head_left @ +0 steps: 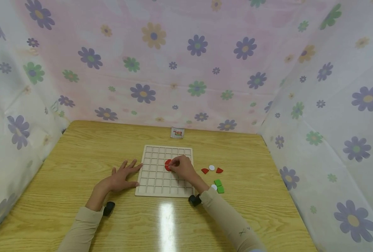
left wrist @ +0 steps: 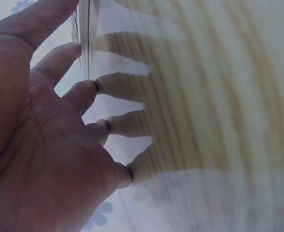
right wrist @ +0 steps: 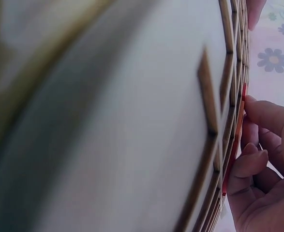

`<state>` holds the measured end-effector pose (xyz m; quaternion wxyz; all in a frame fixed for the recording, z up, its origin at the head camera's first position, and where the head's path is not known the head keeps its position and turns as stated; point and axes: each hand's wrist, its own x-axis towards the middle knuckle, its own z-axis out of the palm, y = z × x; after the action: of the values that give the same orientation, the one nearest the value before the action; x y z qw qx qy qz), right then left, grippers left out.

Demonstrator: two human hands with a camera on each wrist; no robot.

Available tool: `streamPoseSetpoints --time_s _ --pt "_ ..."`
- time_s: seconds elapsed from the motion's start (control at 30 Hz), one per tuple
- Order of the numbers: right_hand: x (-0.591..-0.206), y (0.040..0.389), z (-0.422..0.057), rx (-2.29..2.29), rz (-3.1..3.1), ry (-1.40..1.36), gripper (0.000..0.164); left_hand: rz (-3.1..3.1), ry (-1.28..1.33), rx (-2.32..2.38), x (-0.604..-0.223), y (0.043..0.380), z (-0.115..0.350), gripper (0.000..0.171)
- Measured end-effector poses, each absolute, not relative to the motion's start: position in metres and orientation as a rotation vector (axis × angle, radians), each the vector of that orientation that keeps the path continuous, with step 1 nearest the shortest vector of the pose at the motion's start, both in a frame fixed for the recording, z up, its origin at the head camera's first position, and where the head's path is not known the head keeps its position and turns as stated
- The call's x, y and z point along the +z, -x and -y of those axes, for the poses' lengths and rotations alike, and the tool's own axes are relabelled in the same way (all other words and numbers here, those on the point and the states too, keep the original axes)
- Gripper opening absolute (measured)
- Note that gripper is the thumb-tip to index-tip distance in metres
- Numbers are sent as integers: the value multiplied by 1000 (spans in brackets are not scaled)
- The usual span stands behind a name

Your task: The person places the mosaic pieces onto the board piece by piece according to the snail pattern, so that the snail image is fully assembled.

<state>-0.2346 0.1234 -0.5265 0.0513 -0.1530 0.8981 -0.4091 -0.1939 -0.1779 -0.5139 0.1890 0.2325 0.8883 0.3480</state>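
A pale wooden grid board [head_left: 155, 182] lies on the table. Red pieces [head_left: 167, 165] sit near its middle, their rounded left side showing and the rest hidden under my right hand [head_left: 184, 168]. With curled fingers and thumb, that hand pinches a red piece [right wrist: 225, 187] low against the grid. My left hand [head_left: 121, 178] rests on the table with fingers spread, thumb and a fingertip at the board's left edge. In the left wrist view the palm and straight fingers [left wrist: 79, 96] touch the wood.
Right of the board lie two red quarter-circle pieces [head_left: 205, 171], a white round piece [head_left: 212, 168], two green pieces [head_left: 220, 189] and another white piece [head_left: 214, 187]. A small picture card [head_left: 177, 133] lies behind the board. Flowered cloth [head_left: 173, 77] surrounds the table [head_left: 249, 217].
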Motion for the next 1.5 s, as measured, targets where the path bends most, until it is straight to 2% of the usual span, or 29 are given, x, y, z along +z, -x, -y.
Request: streamPoseSetpoints --time_s 0.23,0.43,0.83,1.2,1.5 --pt "-527 236 -124 -1230 -2723 494 7 -2507 -650 972 -515 194 178 77" --pt "-519 236 -137 -1406 -2639 529 6 -2515 -637 973 -516 194 177 78" --pt "-512 212 -215 -1539 -2703 344 11 -2521 -634 972 -519 193 175 79" --pt "-503 174 -282 -1202 -2819 113 15 -2523 -624 945 -516 194 173 79" --pt "-509 161 -302 -1074 -2791 117 17 -2516 -622 941 -515 193 173 77"
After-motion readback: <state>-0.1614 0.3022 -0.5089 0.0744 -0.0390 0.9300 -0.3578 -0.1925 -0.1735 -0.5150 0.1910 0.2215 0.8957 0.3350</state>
